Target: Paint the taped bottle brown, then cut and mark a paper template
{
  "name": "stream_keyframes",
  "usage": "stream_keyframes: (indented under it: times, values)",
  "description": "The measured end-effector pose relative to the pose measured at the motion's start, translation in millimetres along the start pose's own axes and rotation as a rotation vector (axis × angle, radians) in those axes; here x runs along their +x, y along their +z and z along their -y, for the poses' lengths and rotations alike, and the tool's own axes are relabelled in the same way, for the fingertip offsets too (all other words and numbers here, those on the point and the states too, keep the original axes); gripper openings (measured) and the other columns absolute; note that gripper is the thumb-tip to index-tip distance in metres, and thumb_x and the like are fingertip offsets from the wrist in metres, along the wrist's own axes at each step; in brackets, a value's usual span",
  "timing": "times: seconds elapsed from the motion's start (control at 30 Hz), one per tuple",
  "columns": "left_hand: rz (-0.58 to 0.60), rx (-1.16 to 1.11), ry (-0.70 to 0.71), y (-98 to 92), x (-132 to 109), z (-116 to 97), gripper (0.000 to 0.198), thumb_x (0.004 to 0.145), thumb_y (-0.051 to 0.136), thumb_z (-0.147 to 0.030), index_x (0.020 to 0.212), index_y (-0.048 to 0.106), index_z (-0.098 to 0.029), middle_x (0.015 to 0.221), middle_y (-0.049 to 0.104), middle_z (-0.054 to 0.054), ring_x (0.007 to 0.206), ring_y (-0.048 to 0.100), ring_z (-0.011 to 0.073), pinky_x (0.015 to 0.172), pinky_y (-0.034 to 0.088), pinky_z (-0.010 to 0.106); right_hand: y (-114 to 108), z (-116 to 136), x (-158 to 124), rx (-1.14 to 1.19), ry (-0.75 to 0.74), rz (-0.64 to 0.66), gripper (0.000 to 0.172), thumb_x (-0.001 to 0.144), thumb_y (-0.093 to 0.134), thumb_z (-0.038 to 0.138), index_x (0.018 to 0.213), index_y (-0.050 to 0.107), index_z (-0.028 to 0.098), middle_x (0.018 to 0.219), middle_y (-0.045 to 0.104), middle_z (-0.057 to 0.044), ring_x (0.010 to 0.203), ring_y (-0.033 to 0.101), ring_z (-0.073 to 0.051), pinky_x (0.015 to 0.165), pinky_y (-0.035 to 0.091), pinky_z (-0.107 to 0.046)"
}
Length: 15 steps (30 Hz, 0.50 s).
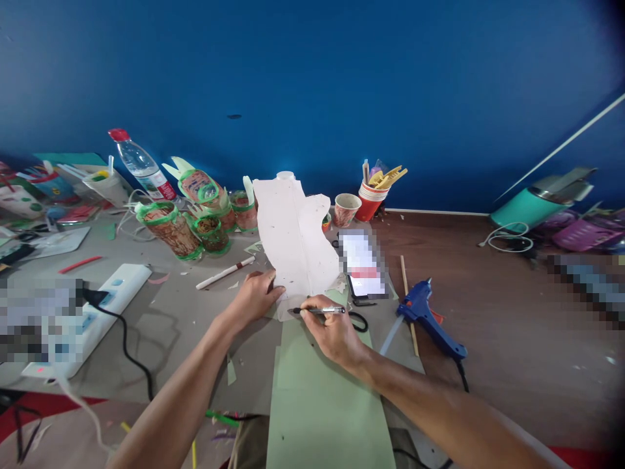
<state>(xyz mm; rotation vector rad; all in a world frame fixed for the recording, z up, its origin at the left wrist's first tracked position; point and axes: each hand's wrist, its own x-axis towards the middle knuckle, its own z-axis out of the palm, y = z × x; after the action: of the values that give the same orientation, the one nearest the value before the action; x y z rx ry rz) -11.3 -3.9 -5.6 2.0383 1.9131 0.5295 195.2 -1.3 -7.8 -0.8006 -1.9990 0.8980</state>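
My left hand (254, 296) presses flat on the near left edge of a pale pink cut-out sheet (295, 238), fingers closed against it. In my right hand (332, 329) a black and silver pen (319, 311) is pinched, its tip pointing left at the sheet's lower edge. The pink sheet lies on a long light green paper (322, 397) that runs toward me. Black scissors (360, 321) show partly behind my right hand.
A blue glue gun (430, 319) and a wooden stick (409, 303) lie right of the green paper. Decorated cut bottles (195, 218), a water bottle (141, 166), paper cups (368, 198), a white power strip (97, 312) and a white marker (224, 273) surround the sheet.
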Motion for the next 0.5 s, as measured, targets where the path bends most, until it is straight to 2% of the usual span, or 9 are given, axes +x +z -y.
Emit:
stream_keyframes:
  times: [0.5]
  values:
    - [-0.011, 0.010, 0.002, 0.7, 0.0, 1.3, 0.009, 0.083, 0.050, -0.027, 0.076, 0.052, -0.021, 0.070, 0.060, 0.002, 0.068, 0.054, 0.0194, 0.070, 0.039, 0.030, 0.2, 0.5, -0.4, -0.011, 0.009, 0.022, 0.013, 0.083, 0.050, 0.017, 0.077, 0.060, 0.019, 0.074, 0.066, -0.004, 0.070, 0.062, -0.018, 0.067, 0.047, -0.027]
